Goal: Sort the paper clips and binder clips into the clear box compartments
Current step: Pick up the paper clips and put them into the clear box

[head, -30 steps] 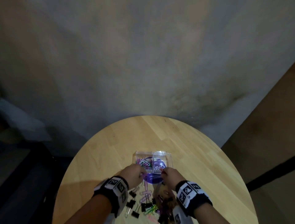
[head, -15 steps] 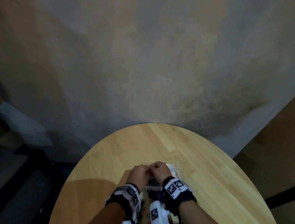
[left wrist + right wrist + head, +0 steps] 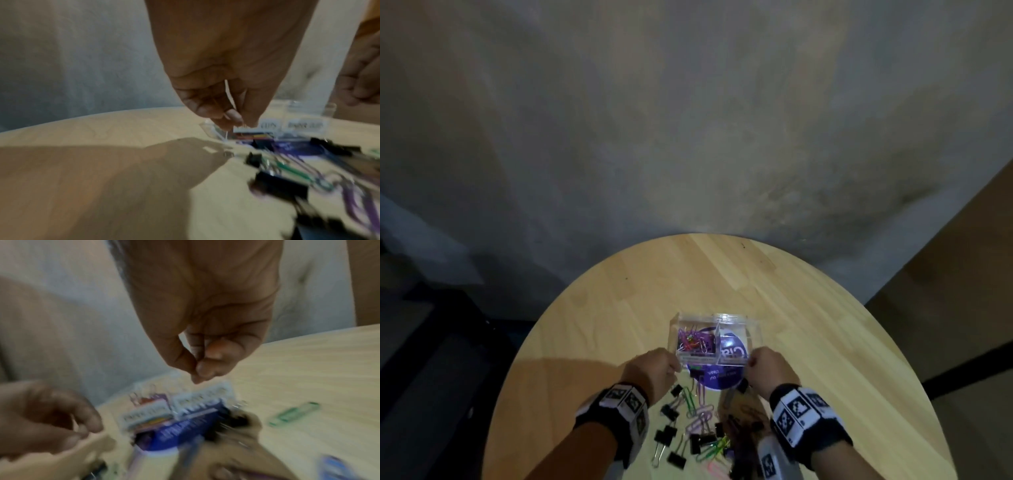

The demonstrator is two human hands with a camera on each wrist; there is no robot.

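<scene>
wooden round table [image 3: 808,308] fills the lower part of my head view, and both forearms reach in from the bottom edge, each with a black wrist strap carrying square markers.

starting on the left, my left hand [image 3: 652,371] is knuckles up with the fingers curled under, set at the near left corner of the clear box [image 3: 714,339]. in the left wrist view the thumb and fingertips [image 3: 230,116] pinch together right at the box's near wall, with a thin pale sliver running up between them; i cannot tell what that sliver is, or whether the pinch closes on it or on the box rim.

the clear box sits on the table between the two hands, resting partly on a purple round label [image 3: 717,375]. its left compartment holds a tangle of purple and coloured paper clips [image 3: 693,341]; what lies in the right compartment i cannot make out.

on the right, my right hand [image 3: 765,370] is also knuckles up, at the near right corner of the box. the right wrist view shows thumb and forefinger tips [image 3: 202,370] pressed together just above the box's near wall, with nothing visible between them.

nearer to me, between the forearms, loose black binder clips [image 3: 671,411] and more paper clips in purple, green and pink lie scattered on the wood. a green clip [image 3: 294,413] lies apart to the right.
</scene>
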